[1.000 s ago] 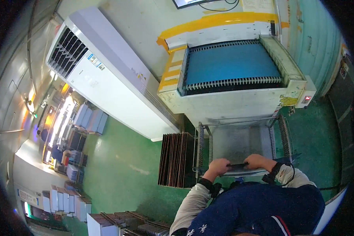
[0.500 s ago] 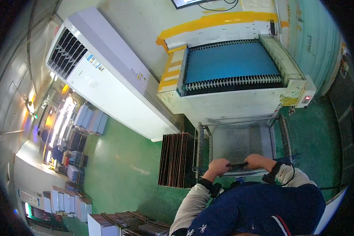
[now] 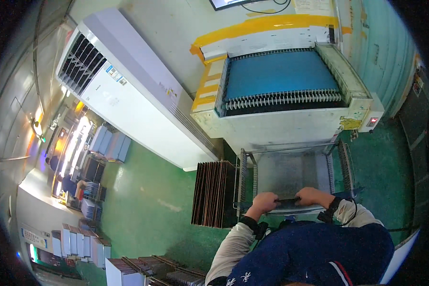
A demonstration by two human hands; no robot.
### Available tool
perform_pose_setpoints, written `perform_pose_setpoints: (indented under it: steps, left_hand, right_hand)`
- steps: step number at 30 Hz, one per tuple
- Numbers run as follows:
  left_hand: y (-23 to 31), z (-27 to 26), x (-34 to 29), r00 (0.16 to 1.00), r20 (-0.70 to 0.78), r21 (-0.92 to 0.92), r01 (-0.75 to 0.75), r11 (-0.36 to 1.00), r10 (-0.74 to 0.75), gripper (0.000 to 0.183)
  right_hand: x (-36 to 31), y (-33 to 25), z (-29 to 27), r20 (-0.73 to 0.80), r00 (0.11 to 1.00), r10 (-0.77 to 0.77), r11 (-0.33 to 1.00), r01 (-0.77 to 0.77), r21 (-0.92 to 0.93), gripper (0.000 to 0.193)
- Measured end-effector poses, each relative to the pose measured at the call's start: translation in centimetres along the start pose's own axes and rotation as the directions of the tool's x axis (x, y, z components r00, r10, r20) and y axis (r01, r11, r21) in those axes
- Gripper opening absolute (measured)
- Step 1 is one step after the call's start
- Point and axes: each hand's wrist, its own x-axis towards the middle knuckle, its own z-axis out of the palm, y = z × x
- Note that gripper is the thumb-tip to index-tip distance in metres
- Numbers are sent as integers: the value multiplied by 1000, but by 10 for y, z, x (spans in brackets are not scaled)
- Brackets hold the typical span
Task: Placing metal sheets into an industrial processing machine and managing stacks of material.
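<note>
My left hand (image 3: 265,202) and my right hand (image 3: 312,196) are both closed, with the fingers curled on a dark narrow bar-like piece (image 3: 287,203) that spans between them. Its exact kind is hard to make out. It lies over the near edge of a metal rack (image 3: 243,183) with toothed, slotted sides, directly in front of my body. Inside the rack a grey flat bottom (image 3: 293,172) shows. Beyond it stands a white roller conveyor machine (image 3: 276,125), on whose rollers (image 3: 283,100) rests a blue flat panel (image 3: 280,74).
Left of the rack, a stack of dark upright boards (image 3: 213,194) stands on the green floor (image 3: 143,200). A tall white air conditioner (image 3: 143,109) leans across the left of the view. More racks of panels (image 3: 83,245) line the lower left. A person (image 3: 69,185) works far off.
My hands stay where they were on the dark piece. The far-off person at the left has shifted an arm slightly.
</note>
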Motion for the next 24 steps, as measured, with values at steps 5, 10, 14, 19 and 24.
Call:
perform_pose_setpoints:
  steps: [5,10,14,19,24]
  left_hand:
    - [0,-1,1,1000,6,15,-7,1000,6,34]
    - [2,-3,1,1000,3,-1,-16,1000,16,34]
    - [1,-3,0,1000,14,3,-8,1000,8,34]
    - [1,0,1,1000,-3,3,-9,1000,9,36]
    - [3,-3,-1,1000,-1,7,3,1000,-3,36]
  right_hand:
    - [-6,-2,-3,-44,998,-42,999,44,25,41]
    - [0,8,3,-63,995,-79,997,80,2,40]
    - [-3,3,0,-74,994,-84,996,86,23,39]
    - [-1,5,1,-58,997,-57,997,60,45,41]
    - [1,4,1,-23,999,-45,999,46,26,42]
